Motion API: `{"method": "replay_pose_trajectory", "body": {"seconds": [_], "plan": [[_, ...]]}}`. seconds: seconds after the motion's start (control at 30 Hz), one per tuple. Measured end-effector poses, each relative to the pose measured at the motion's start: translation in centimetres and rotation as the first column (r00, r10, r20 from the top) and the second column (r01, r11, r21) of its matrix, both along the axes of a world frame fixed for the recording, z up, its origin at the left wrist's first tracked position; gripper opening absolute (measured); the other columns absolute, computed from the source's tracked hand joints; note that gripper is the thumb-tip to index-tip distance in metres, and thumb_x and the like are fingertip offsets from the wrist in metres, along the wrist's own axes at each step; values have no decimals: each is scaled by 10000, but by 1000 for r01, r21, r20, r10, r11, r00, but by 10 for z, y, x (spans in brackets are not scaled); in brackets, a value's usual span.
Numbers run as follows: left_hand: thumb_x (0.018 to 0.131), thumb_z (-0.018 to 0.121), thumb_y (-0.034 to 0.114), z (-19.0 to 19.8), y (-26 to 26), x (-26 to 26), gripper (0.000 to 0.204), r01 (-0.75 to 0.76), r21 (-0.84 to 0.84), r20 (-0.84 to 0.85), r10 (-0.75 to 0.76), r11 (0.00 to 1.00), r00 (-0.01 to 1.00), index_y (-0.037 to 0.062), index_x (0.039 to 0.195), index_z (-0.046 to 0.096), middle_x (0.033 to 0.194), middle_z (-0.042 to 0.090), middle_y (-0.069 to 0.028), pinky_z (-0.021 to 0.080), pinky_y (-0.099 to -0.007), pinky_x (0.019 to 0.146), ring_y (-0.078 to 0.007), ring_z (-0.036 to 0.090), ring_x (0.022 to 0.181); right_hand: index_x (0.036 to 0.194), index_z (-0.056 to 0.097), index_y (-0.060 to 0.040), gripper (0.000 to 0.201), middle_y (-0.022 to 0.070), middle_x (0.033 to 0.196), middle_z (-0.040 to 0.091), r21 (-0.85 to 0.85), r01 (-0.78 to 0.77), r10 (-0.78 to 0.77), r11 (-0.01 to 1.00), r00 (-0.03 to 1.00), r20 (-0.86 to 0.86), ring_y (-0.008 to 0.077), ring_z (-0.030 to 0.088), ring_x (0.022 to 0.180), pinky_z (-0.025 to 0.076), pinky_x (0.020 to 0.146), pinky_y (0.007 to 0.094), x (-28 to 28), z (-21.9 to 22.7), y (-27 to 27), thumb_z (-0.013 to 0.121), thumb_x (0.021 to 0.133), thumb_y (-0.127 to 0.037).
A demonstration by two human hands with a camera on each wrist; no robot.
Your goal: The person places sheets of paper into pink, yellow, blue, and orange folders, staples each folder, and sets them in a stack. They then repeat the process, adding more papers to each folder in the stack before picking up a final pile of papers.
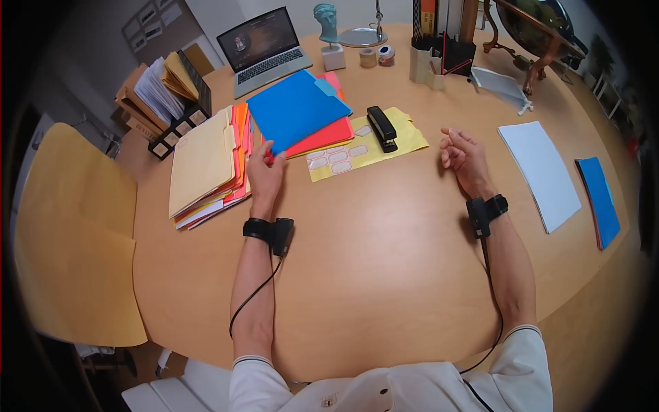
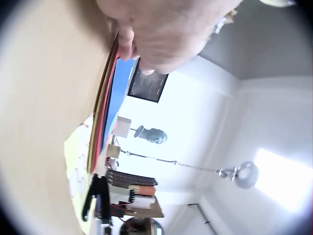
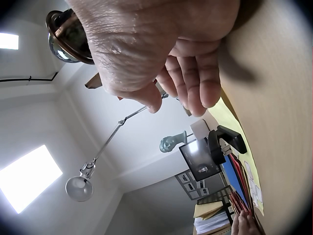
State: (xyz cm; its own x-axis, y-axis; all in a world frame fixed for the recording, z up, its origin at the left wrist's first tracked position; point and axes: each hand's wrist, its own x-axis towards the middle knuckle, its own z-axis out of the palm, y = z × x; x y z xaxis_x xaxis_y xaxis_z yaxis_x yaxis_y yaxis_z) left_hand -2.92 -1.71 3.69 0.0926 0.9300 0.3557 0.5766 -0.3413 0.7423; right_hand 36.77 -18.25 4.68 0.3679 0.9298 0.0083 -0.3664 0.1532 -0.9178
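The left hand (image 1: 266, 176) is lying at the near corner of the blue folder (image 1: 298, 103) on the tabletop (image 1: 384, 275), any pinch unclear, while the right hand (image 1: 468, 159) is hanging relaxed and empty, so gentle handling is probably avoiding skew.

1. The blue folder (image 1: 298, 110) hides most of the red folder (image 1: 329, 134) beneath it.
2. In the head view, the top edge cuts off the globe (image 1: 542, 12) and the lamp stem (image 1: 379, 20).
3. Text on the laptop screen (image 1: 259, 40) is too small to read.
4. Any marks on the pale labels (image 1: 340, 167) are too small to tell.
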Motion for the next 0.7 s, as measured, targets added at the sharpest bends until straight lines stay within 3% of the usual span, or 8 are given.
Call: {"method": "replay_pose_trajectory", "body": {"seconds": [0.1,0.13,0.2,0.43,0.5,0.53,0.63,0.7], "plan": [[878,757,193,-18,18,7,546,94,347,-370,44,933,928,-37,1341,580,1312,624,-213,471,-433,1046,-356,597,1202,1200,584,45,344,62,846,644,-9,0,0,1000,1000,-8,124,621,638,508,548,232,-1,0,-1,631,1020,-244],[878,757,193,-21,23,8,546,97,349,-370,42,932,928,-37,1341,580,1312,624,-213,471,-433,1046,-356,597,1202,1197,586,45,340,61,844,644,-14,5,-5,1000,1000,-8,124,619,635,507,546,232,-1,0,-2,634,1018,-240],[878,751,194,-23,24,10,534,119,216,-327,-43,969,944,-33,1333,589,1349,587,-246,432,-470,1078,-403,555,1225,1195,588,45,336,60,843,644,-13,9,-9,1000,1000,-9,122,615,630,506,546,234,-2,1,-1,635,1017,-235],[890,753,205,-16,7,11,452,142,282,-308,-50,949,950,-49,1248,647,1153,656,-210,497,-446,908,-358,629,1053,1199,591,47,326,55,844,644,-24,-12,12,1000,1000,11,117,610,636,499,553,243,0,0,-1,631,1017,-220],[872,788,259,-1,-3,12,442,64,-21,-127,-66,998,990,-53,1169,689,1066,662,-186,501,-409,818,-325,635,933,1201,591,47,326,55,845,644,-21,-13,14,1000,1000,12,117,611,637,499,552,243,0,0,-1,632,1016,-218],[872,788,259,5,-7,14,442,68,-21,-129,-70,997,989,-53,1169,689,1066,662,-186,501,-409,818,-325,635,933,1202,591,47,326,54,845,645,-23,-18,19,1000,1000,12,117,611,638,500,552,243,0,0,-2,633,1015,-217],[849,809,355,8,-15,17,484,-112,22,-177,115,993,977,-33,1126,718,1029,646,-180,488,-411,818,-319,602,921,1196,596,46,322,56,850,646,-18,-10,10,1000,1000,10,117,613,638,501,552,243,0,-2,0,636,1014,-216],[823,806,460,0,-12,20,547,-273,330,-279,370,904,886,-9,1095,736,1026,632,-186,475,-437,860,-331,569,984,1192,599,45,318,57,854,646,-19,-14,14,1000,1000,13,118,615,643,500,555,242,0,-2,0,636,1014,-216]]}}
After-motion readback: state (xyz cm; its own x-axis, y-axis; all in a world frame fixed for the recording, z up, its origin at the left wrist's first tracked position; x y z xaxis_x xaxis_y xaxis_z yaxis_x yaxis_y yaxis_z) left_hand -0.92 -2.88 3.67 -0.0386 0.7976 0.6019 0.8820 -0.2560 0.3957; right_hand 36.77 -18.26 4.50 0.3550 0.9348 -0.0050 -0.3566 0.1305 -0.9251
